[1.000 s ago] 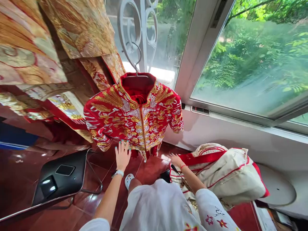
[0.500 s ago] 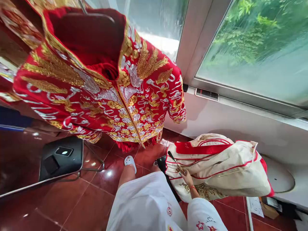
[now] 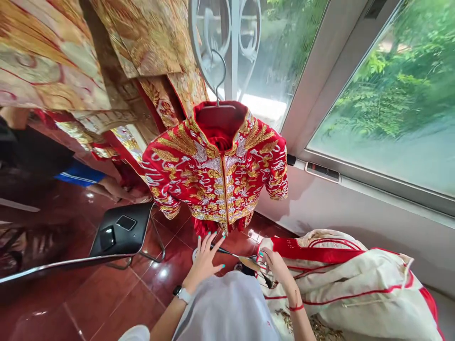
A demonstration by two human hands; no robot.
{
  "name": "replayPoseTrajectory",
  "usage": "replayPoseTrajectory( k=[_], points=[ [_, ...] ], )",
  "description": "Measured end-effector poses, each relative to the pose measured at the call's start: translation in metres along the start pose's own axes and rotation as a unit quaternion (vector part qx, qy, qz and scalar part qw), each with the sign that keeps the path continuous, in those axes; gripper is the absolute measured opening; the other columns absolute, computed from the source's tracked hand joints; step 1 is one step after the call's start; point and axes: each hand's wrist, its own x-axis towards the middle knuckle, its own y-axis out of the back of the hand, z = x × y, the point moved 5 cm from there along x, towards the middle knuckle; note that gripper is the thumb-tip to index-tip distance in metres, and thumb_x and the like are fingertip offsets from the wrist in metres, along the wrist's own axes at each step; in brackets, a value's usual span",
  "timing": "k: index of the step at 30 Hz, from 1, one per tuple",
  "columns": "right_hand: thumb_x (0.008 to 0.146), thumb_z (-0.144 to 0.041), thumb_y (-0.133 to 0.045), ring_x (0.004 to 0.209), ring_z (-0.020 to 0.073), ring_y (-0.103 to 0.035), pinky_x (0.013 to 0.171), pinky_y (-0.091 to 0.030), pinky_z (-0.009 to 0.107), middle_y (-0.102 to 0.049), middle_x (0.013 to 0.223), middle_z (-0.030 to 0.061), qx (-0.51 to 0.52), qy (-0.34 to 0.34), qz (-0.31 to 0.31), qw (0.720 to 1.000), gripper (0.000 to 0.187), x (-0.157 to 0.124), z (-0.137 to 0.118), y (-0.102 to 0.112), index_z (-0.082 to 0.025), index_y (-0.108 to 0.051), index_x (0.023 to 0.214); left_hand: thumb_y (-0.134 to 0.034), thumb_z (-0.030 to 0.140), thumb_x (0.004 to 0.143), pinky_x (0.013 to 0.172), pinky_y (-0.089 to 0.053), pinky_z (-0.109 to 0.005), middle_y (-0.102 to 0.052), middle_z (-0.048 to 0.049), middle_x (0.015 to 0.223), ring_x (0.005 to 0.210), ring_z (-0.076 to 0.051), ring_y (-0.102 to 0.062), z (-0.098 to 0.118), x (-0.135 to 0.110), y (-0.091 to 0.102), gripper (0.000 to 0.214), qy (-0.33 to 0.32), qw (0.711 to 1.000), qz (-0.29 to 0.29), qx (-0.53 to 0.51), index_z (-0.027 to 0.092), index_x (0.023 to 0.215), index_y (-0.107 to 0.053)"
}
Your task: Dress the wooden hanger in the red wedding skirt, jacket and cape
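Observation:
A red jacket (image 3: 216, 173) thick with gold and silver embroidery hangs on a wire hanger (image 3: 217, 78) in front of the window. My left hand (image 3: 205, 258) is raised just below its hem, fingers spread and holding nothing. My right hand (image 3: 275, 264) is closed on a thin metal tool (image 3: 245, 259) that points left toward the left hand. Over my right forearm lies a cream garment with red trim (image 3: 351, 284).
A black chair (image 3: 119, 232) with a metal frame stands on the red tiled floor at the left. More gold brocade garments (image 3: 88, 57) hang at the upper left. A white wall and window sill (image 3: 355, 189) run along the right. Another person's leg (image 3: 106, 187) shows at the left.
The view pulled back from the jacket. My left hand came up again under the hem, and my right hand rose with the tool toward it.

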Motion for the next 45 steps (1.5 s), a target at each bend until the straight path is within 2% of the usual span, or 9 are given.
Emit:
replayPoseTrajectory(
  k=[3, 10, 16, 20, 25, 30, 34, 39, 45],
  points=[
    [0.103, -0.039, -0.033, 0.056, 0.0168, -0.062, 0.06, -0.045, 0.026, -0.067, 0.068, 0.0051, -0.019, 0.137, 0.003, 0.99, 0.04, 0.005, -0.091, 0.049, -0.017, -0.065, 0.095, -0.068, 0.035, 0.085, 0.114, -0.023, -0.074, -0.065, -0.0081, 0.129, 0.128, -0.035, -0.054, 0.008, 0.016, 0.053, 0.051, -0.061, 0.996, 0.057, 0.037, 0.034, 0.136, -0.06],
    [0.103, -0.055, -0.038, 0.05, 0.0106, -0.054, 0.055, -0.039, 0.023, -0.059, 0.058, 0.0001, -0.081, 0.376, 0.04, 0.922, 0.051, 0.026, -0.292, 0.159, -0.018, -0.063, 0.078, -0.047, 0.019, 0.097, 0.078, -0.052, -0.032, -0.072, -0.0059, 0.096, 0.087, -0.021, -0.063, -0.013, 0.04, 0.178, 0.031, -0.11, 0.966, 0.23, 0.035, 0.024, 0.117, -0.071],
    [0.103, -0.055, -0.04, 0.054, 0.0101, -0.047, 0.061, -0.039, 0.027, -0.049, 0.056, -0.0029, -0.141, 0.483, 0.319, 0.803, 0.048, 0.067, -0.444, 0.248, -0.018, -0.059, 0.079, -0.041, 0.029, 0.101, 0.081, -0.05, -0.037, -0.072, -0.0101, 0.101, 0.092, -0.027, -0.064, 0.015, 0.094, 0.292, 0.035, -0.029, 0.923, 0.384, 0.027, 0.019, 0.12, -0.068],
    [0.104, -0.06, -0.026, 0.062, 0.012, -0.054, 0.068, -0.044, 0.028, -0.053, 0.068, -0.0009, -0.13, 0.509, 0.414, 0.744, 0.051, 0.092, -0.5, 0.286, -0.018, -0.055, 0.101, -0.04, 0.028, 0.101, 0.084, -0.05, -0.038, -0.071, -0.012, 0.106, 0.1, -0.029, -0.065, 0.021, 0.133, 0.348, 0.032, -0.001, 0.909, 0.416, 0.022, 0.018, 0.12, -0.064],
    [0.104, -0.061, -0.011, 0.075, 0.0173, -0.064, 0.073, -0.049, 0.033, -0.056, 0.086, 0.0046, -0.125, 0.508, 0.454, 0.721, 0.058, 0.123, -0.519, 0.293, -0.016, -0.043, 0.121, -0.043, 0.032, 0.1, 0.074, -0.05, -0.037, -0.07, -0.013, 0.1, 0.092, -0.031, -0.068, 0.001, 0.162, 0.368, 0.03, 0.031, 0.921, 0.387, 0.014, 0.018, 0.124, -0.054],
    [0.108, -0.045, -0.012, 0.066, 0.0183, -0.061, 0.069, -0.048, 0.035, -0.052, 0.076, 0.0025, -0.155, 0.447, 0.457, 0.753, 0.044, 0.136, -0.51, 0.258, -0.015, -0.04, 0.125, -0.042, 0.031, 0.1, 0.075, -0.049, -0.036, -0.068, -0.013, 0.103, 0.097, -0.03, -0.066, -0.027, 0.151, 0.359, 0.028, 0.02, 0.921, 0.39, 0.014, 0.018, 0.121, -0.054],
    [0.108, -0.035, -0.023, 0.066, 0.02, -0.059, 0.067, -0.045, 0.034, -0.056, 0.074, 0.0034, -0.203, 0.398, 0.416, 0.792, 0.033, 0.126, -0.484, 0.224, -0.017, -0.042, 0.128, -0.038, 0.03, 0.1, 0.08, -0.048, -0.036, -0.067, -0.0143, 0.108, 0.1, -0.03, -0.064, -0.039, 0.125, 0.348, 0.027, 0.03, 0.909, 0.414, 0.028, 0.018, 0.112, -0.06],
    [0.104, -0.046, -0.036, 0.086, 0.0246, -0.061, 0.075, -0.046, 0.036, -0.067, 0.089, 0.0096, -0.236, 0.436, 0.409, 0.766, 0.033, 0.096, -0.428, 0.213, -0.02, -0.052, 0.117, -0.041, 0.031, 0.098, 0.079, -0.047, -0.035, -0.07, -0.0122, 0.105, 0.099, -0.029, -0.065, -0.032, 0.104, 0.342, 0.028, 0.046, 0.904, 0.425, 0.005, 0.019, 0.11, -0.064],
    [0.103, -0.053, -0.036, 0.075, 0.0238, -0.06, 0.072, -0.04, 0.033, -0.068, 0.081, 0.0083, -0.273, 0.424, 0.41, 0.76, 0.041, 0.114, -0.398, 0.22, -0.019, -0.058, 0.111, -0.049, 0.039, 0.092, 0.077, -0.047, -0.03, -0.07, -0.0046, 0.099, 0.085, -0.022, -0.064, -0.047, 0.131, 0.333, 0.027, 0.026, 0.923, 0.343, -0.172, 0.022, 0.108, -0.062]
  ],
)
